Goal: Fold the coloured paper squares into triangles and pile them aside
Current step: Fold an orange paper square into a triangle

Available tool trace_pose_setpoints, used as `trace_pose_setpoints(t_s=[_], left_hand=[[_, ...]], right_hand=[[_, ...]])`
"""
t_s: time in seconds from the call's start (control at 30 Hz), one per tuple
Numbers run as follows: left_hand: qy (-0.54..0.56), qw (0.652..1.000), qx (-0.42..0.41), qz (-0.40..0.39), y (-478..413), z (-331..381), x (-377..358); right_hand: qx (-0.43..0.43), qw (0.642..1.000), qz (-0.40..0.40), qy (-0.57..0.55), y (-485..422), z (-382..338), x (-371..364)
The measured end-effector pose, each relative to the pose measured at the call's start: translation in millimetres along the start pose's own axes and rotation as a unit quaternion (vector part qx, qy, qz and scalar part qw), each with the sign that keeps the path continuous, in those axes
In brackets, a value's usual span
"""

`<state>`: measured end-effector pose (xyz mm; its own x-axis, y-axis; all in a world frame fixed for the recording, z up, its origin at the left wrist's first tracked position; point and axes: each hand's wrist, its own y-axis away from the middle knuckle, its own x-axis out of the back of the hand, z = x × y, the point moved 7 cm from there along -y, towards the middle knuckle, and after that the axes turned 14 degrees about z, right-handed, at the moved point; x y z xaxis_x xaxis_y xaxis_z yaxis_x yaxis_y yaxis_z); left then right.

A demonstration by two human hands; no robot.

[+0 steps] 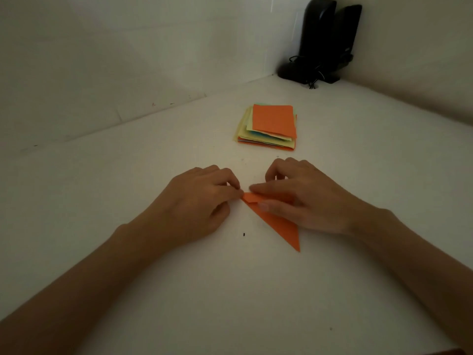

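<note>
An orange paper, folded into a triangle, lies on the white table in front of me, its sharp tip pointing toward me. My left hand pinches the paper's far left corner between thumb and forefinger. Over its upper part lies my right hand, forefinger and thumb pressing the folded flap down, the other fingers curled. Much of the paper is hidden under the right hand. Farther back sits a stack of coloured paper squares, orange sheet on top, yellow, green and blue edges showing below.
The white table meets white walls at the back and right. Two black speakers with a tangled cable stand in the far right corner. A small dark speck lies near the orange paper.
</note>
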<state>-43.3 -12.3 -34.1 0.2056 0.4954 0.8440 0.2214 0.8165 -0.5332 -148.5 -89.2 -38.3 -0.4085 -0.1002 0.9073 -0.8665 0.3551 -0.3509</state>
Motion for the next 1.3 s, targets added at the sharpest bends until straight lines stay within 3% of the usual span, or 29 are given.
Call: trace_pose_setpoints(t_s=[0.1,0.2,0.4,0.63,0.8,0.9,1.13,1.3], left_hand=[[0.047,0.995,0.085,0.018,0.9,-3.7,-2.6],[0.088,0.980,0.173,0.044,0.9,-17.5,-8.3],[0.182,0.950,0.254,0.026,2.7,-22.3,-11.6],[0.298,0.901,0.306,0.073,-2.5,-21.3,-2.1],[0.314,0.897,0.299,0.087,-5.2,-13.3,-2.1],[0.301,0.899,0.302,0.100,-5.0,-15.2,0.6],[0.325,0.866,0.361,0.118,-1.5,-32.6,7.4],[0.366,0.840,0.380,0.127,0.3,-34.3,6.1]], right_hand=[[-0.014,0.999,0.044,-0.010,-4.6,0.2,-2.0],[-0.091,0.989,0.047,-0.108,-7.1,3.0,-5.3],[-0.182,0.960,0.051,-0.208,-4.8,10.0,-9.4],[-0.211,0.932,0.058,-0.290,-4.0,4.1,-4.1],[-0.198,0.949,0.128,-0.212,-6.5,5.2,8.0],[-0.200,0.942,0.150,-0.225,-6.9,3.5,11.1],[-0.295,0.863,0.176,-0.371,-4.9,29.4,17.6],[-0.303,0.850,0.130,-0.411,-4.6,27.0,13.1]])
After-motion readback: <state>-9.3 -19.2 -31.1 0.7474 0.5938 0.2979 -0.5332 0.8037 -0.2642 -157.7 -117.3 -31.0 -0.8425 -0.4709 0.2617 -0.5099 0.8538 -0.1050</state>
